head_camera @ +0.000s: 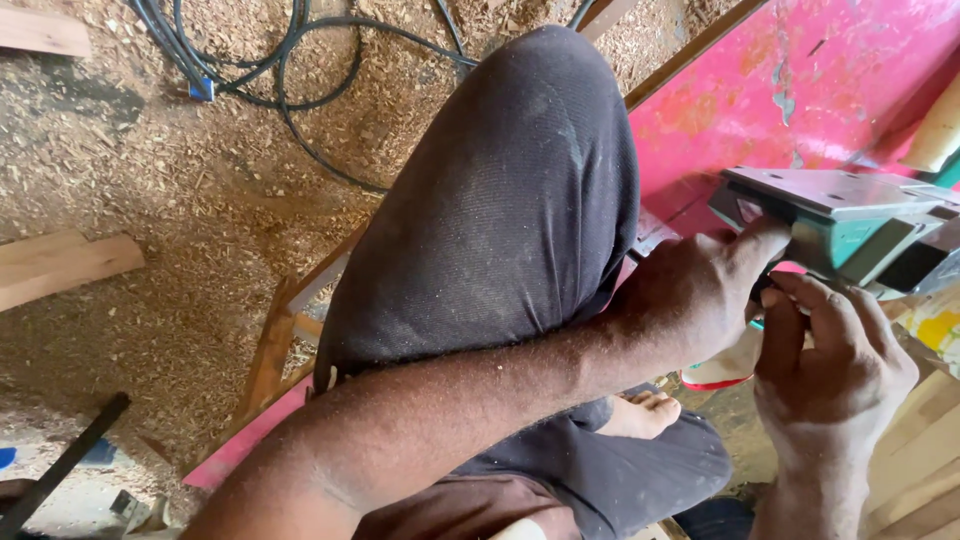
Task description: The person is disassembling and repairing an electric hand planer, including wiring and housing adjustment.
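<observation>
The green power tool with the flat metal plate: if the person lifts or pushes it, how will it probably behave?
The green power tool looks rigid, with a thick metal plate, so probably heavy for its size. Its flat plate faces up, so it may rock on the pink board. Both the left hand and the right hand touch it, suggesting it needs steadying.

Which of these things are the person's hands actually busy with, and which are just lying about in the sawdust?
In hand:
- green power tool with flat grey metal base, gripped by the left hand and the right hand
- pink painted board, under the tool

Lying about:
- black cables looped on the sawdust floor
- pale wooden offcut
- another wooden plank at top left
- dark bar at bottom left
</observation>
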